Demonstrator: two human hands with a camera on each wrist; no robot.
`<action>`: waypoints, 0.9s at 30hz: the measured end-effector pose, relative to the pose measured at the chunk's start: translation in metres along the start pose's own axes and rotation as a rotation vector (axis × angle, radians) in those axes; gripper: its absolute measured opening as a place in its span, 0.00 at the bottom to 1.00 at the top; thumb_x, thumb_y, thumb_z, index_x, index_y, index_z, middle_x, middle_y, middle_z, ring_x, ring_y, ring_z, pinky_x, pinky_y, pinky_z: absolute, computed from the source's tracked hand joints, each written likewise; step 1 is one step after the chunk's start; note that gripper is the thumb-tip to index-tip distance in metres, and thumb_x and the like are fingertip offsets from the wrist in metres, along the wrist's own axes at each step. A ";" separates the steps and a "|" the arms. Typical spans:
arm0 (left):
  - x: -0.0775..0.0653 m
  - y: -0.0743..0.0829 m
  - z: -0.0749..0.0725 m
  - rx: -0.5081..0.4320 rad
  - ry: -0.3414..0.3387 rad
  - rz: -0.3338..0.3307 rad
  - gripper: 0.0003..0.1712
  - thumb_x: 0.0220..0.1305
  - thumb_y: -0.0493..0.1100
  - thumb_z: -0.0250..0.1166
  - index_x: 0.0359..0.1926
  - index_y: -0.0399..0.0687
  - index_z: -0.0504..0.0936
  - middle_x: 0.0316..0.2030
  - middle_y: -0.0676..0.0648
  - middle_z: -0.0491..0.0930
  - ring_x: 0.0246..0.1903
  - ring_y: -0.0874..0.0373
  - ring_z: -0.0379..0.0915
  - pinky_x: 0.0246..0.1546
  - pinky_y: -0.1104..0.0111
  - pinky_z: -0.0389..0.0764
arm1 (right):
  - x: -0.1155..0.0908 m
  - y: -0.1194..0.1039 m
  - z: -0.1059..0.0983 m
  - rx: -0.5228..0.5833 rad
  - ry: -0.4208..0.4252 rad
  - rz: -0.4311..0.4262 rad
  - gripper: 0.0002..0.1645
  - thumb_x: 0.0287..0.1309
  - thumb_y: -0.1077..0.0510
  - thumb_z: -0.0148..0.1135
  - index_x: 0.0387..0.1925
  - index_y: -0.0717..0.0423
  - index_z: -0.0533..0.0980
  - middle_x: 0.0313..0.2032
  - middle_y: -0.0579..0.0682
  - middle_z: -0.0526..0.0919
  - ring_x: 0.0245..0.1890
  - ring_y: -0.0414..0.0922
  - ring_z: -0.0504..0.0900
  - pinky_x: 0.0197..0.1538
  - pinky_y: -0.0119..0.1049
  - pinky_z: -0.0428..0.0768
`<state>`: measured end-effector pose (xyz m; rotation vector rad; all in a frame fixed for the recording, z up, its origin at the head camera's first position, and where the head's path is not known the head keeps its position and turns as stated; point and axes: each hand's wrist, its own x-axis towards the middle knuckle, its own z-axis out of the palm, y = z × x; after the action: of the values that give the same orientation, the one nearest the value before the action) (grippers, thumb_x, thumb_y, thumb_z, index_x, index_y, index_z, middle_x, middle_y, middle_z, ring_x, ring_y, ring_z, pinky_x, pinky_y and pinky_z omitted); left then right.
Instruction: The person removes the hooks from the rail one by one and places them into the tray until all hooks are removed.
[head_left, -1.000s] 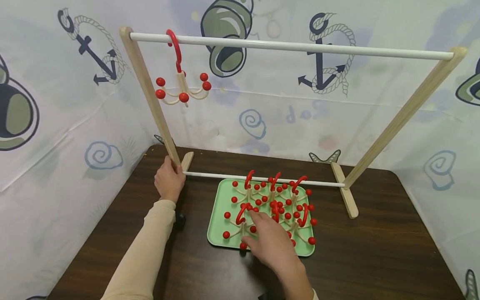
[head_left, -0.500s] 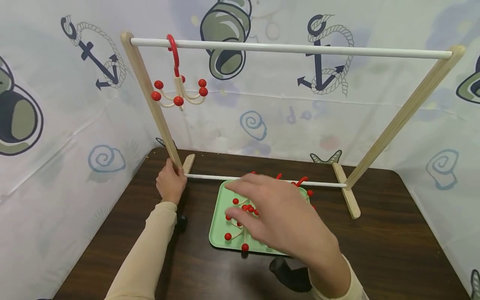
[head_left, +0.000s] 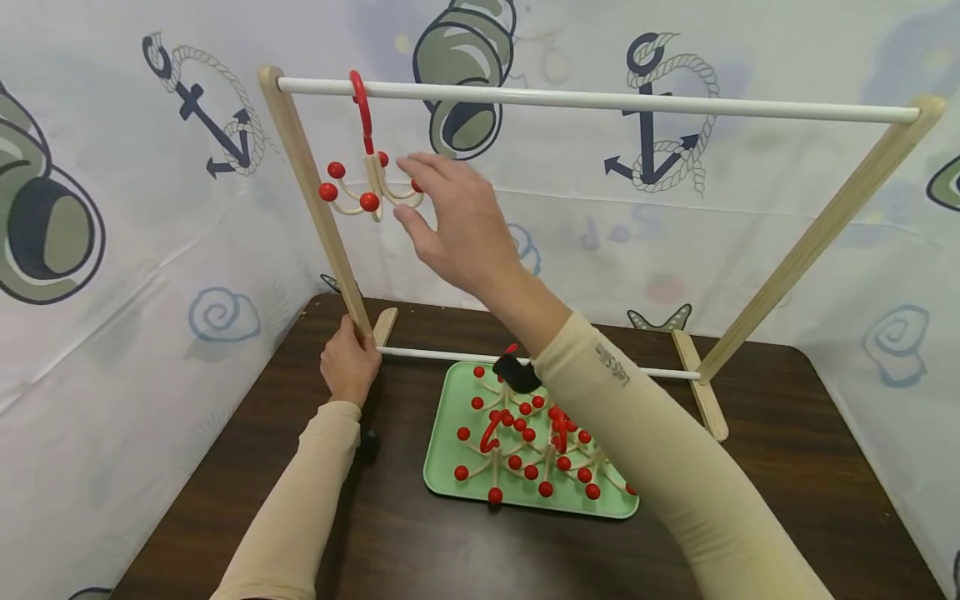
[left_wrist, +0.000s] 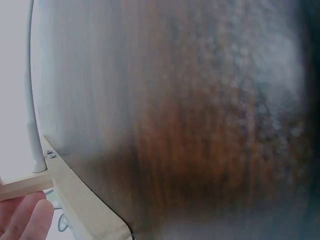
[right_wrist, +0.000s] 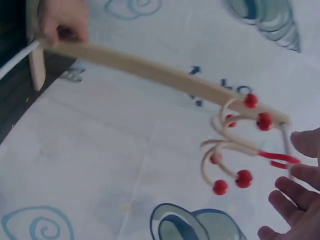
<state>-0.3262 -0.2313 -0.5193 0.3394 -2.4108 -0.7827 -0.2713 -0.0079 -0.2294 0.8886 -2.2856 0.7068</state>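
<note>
My left hand grips the foot of the left wooden post of a rack; in the left wrist view its fingers lie by the pale wood. From the white top rod a hanger hangs by its red hook, with curved pale arms tipped in red balls. My right hand is raised beside this hanger, fingers extended and apart, holding nothing. In the head view it overlaps the hanger's right side; the right wrist view shows the fingers close to the hook and rod.
Below, a green tray holds several similar hangers, partly hidden by my right sleeve. A lower white rod runs behind the tray. The right post slants up from its foot on the dark table. A patterned cloth hangs behind.
My right hand has risen from the hangers on the tray to beside the hanging one, carrying nothing. My left hand stays on the post. The hanging hanger has turned slightly.
</note>
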 end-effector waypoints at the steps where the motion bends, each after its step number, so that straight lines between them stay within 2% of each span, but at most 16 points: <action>1: 0.000 0.000 0.000 -0.004 0.002 0.003 0.11 0.62 0.40 0.63 0.44 0.42 0.74 0.32 0.38 0.80 0.33 0.33 0.78 0.33 0.41 0.73 | 0.008 0.002 0.003 -0.035 -0.024 0.012 0.28 0.66 0.50 0.59 0.64 0.55 0.72 0.62 0.49 0.75 0.63 0.44 0.71 0.65 0.33 0.62; 3: 0.001 0.000 0.001 -0.006 0.011 0.009 0.11 0.62 0.40 0.62 0.43 0.42 0.74 0.32 0.38 0.80 0.33 0.33 0.78 0.33 0.41 0.73 | 0.024 0.005 0.009 -0.074 -0.082 0.043 0.29 0.67 0.48 0.57 0.66 0.53 0.71 0.63 0.48 0.75 0.61 0.42 0.72 0.63 0.32 0.64; 7: 0.003 0.000 0.001 -0.009 0.024 0.025 0.10 0.62 0.40 0.63 0.43 0.42 0.74 0.31 0.39 0.80 0.32 0.33 0.78 0.32 0.41 0.74 | 0.049 0.009 0.020 -0.042 -0.174 0.147 0.31 0.68 0.46 0.56 0.68 0.50 0.68 0.62 0.45 0.76 0.57 0.40 0.75 0.57 0.30 0.70; 12: 0.001 0.000 -0.001 -0.012 0.023 0.022 0.11 0.62 0.40 0.63 0.43 0.42 0.74 0.31 0.38 0.80 0.32 0.33 0.78 0.33 0.41 0.73 | 0.058 0.008 0.032 0.008 -0.243 0.292 0.31 0.67 0.43 0.56 0.68 0.45 0.68 0.61 0.43 0.77 0.56 0.39 0.77 0.53 0.32 0.74; 18: 0.001 0.002 0.001 -0.005 0.013 0.026 0.11 0.62 0.40 0.62 0.44 0.42 0.74 0.32 0.38 0.80 0.33 0.33 0.78 0.33 0.41 0.73 | 0.057 0.010 0.045 0.064 -0.195 0.406 0.28 0.67 0.44 0.57 0.66 0.43 0.71 0.54 0.42 0.82 0.50 0.38 0.80 0.45 0.30 0.75; 24: 0.000 0.002 -0.001 -0.001 0.003 0.021 0.11 0.62 0.40 0.63 0.44 0.42 0.74 0.32 0.38 0.80 0.32 0.33 0.79 0.32 0.41 0.74 | 0.056 0.014 0.054 0.044 -0.131 0.431 0.27 0.65 0.42 0.59 0.63 0.42 0.74 0.42 0.38 0.86 0.41 0.37 0.78 0.43 0.32 0.70; 27: 0.000 -0.001 -0.001 0.007 0.007 0.010 0.12 0.61 0.41 0.64 0.44 0.43 0.74 0.32 0.39 0.80 0.33 0.33 0.78 0.33 0.41 0.74 | 0.055 0.013 0.055 0.030 -0.110 0.425 0.26 0.65 0.42 0.60 0.61 0.42 0.76 0.39 0.38 0.87 0.39 0.36 0.78 0.41 0.32 0.69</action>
<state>-0.3253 -0.2328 -0.5193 0.3325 -2.4076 -0.7681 -0.3318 -0.0584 -0.2342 0.4623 -2.6017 0.8907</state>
